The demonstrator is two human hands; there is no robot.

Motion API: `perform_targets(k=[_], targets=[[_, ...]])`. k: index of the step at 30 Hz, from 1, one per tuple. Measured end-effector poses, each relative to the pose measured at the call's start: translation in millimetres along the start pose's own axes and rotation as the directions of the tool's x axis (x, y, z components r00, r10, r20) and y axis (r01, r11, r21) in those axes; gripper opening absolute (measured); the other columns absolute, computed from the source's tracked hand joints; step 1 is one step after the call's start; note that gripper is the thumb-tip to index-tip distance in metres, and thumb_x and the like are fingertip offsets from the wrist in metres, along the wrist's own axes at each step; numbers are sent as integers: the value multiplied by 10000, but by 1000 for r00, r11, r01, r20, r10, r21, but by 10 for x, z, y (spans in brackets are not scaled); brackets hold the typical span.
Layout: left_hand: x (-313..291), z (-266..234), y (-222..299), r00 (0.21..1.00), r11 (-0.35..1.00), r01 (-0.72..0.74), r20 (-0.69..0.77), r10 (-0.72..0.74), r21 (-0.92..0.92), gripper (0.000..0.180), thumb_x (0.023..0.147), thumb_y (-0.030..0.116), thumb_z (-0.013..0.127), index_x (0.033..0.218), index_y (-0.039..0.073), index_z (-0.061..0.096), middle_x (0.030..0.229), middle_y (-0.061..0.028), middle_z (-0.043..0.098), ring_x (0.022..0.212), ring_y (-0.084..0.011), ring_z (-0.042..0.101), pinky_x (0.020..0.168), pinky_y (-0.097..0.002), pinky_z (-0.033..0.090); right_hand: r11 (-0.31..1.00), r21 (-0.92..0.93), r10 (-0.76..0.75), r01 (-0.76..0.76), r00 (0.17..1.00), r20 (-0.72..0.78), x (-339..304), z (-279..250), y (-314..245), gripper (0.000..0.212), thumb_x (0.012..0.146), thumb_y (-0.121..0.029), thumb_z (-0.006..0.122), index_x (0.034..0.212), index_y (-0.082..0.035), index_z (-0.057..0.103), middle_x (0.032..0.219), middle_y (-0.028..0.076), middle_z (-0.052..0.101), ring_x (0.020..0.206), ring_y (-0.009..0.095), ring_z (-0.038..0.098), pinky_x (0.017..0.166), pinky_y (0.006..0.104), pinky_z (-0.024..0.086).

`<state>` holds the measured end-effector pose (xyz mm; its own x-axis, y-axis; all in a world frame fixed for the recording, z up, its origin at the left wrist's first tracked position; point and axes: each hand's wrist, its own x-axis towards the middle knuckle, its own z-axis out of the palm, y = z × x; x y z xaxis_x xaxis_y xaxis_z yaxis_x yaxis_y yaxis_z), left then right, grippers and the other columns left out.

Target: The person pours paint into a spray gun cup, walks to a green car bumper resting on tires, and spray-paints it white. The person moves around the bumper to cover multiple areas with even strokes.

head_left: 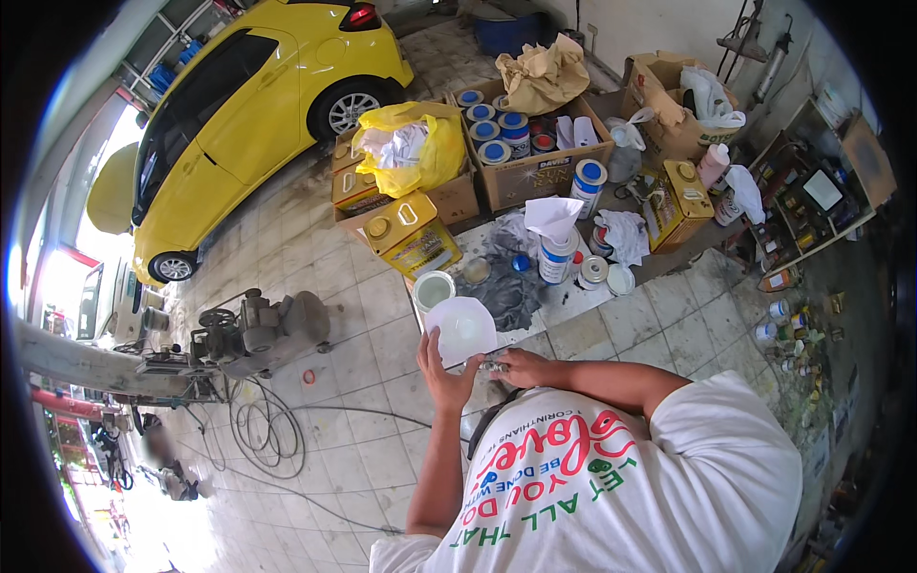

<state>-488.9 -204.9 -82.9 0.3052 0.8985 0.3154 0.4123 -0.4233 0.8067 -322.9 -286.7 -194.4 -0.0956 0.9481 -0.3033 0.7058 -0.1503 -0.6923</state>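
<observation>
My left hand (449, 374) is closed at the edge of a white paper funnel (462, 327), its fingers along the left side and its thumb toward the metal part. Right beside it, my right hand (523, 367) wraps round a metal tool with small knobs, which looks like a spray gun (495, 365); much of it is hidden by the hands and the funnel. Just beyond the funnel stands an open round tub (435, 288) with pale contents. A crumpled dark cloth (516, 294) and a blue cap (521, 262) lie to the right of it.
Paint cans (558, 258), yellow metal tins (413, 241) and a cardboard box (544, 177) of cans crowd the far side. An air compressor (263, 323) and coiled hose (263, 430) are on the tiled floor at left. A yellow car (253, 105) stands behind.
</observation>
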Motion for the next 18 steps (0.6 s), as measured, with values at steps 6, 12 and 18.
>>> perform_targets(k=[6,12,18], targets=[[32,-23,-92,965,960,-259,81,251,105,440,735,144,866,1120,79,665,1520,-229,400,1349,-419,442,1055,-484,419,1000,-17,4,-4,999,53,90,-16,35,562,1002,-532,485,1162,-22,657,1140,251,635,1143,398,584,1016,455,457],[78,140,-186,999,995,-21,-47,17,-97,108,907,74,695,998,20,669,1428,-236,509,1282,-394,525,1031,-464,438,999,-37,-9,11,998,60,81,-98,8,598,990,-550,498,1209,-8,620,1213,253,593,1190,387,557,1050,447,433],[228,163,-368,995,969,9,-90,-32,-248,163,989,98,589,1066,-25,664,1291,-213,619,1153,-337,621,966,-399,488,991,2,131,-133,977,166,130,-125,-72,696,977,-600,497,1329,-4,574,1327,249,534,1276,379,506,1107,439,392]])
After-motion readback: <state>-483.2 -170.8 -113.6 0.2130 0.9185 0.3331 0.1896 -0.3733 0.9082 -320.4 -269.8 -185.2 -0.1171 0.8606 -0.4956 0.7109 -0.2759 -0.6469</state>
